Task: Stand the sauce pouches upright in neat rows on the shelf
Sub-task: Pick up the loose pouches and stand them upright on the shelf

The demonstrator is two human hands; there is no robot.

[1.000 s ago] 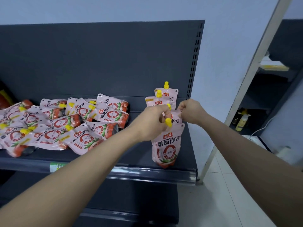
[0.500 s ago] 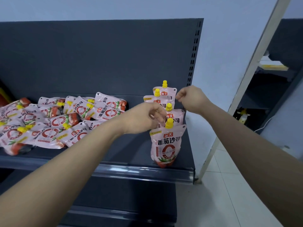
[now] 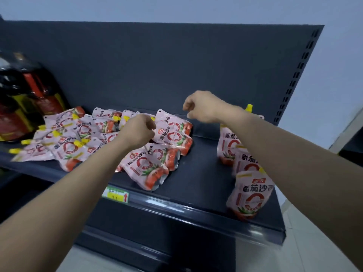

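Several pink sauce pouches with yellow caps lie flat in a loose pile on the left and middle of the dark shelf. A row of upright pouches stands at the shelf's right end, partly hidden by my right forearm. My left hand hovers over the pile with fingers curled, next to a flat pouch; I see nothing in it. My right hand is raised above the shelf's bare middle, fingers curled and empty.
Large dark bottles with red and yellow labels stand at the shelf's far left. A green and yellow price tag sits on the front rail. A lower shelf juts out below. The shelf's right end borders a pale wall.
Both hands have let go of the front upright pouch and moved left toward the pile. The view has swung left, bringing the bottles into sight.
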